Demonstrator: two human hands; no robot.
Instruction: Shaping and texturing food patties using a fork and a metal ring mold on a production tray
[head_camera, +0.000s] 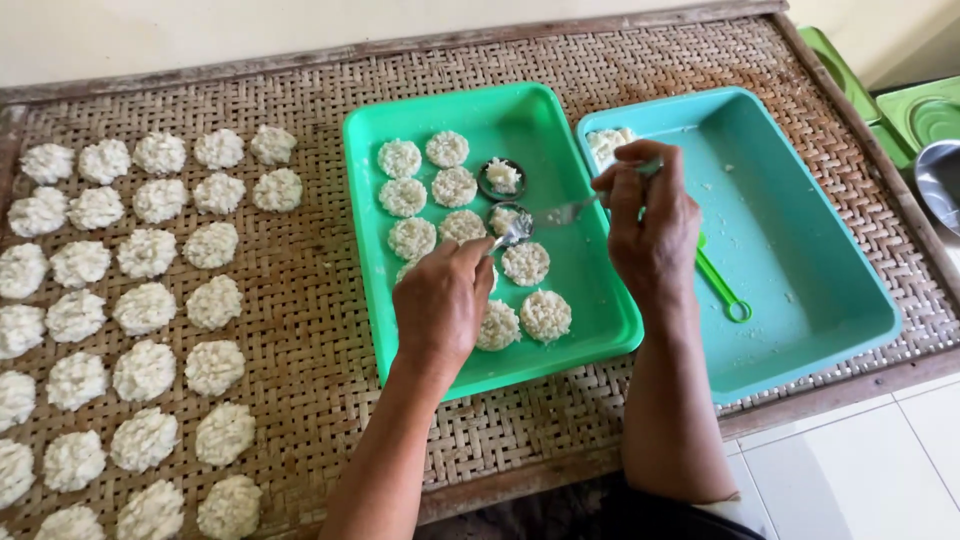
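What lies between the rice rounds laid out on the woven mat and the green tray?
In the head view, only bare woven mat lies between the rice rounds and the green tray.

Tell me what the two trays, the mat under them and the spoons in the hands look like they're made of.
Green tray and blue tray: likely moulded plastic, smooth, even colour, rounded rims. Mat: woven strips, probably bamboo or rattan, a matte brown crisscross weave. Spoons: the one in the left hand and the one in the right hand look like metal, grey and glinting.
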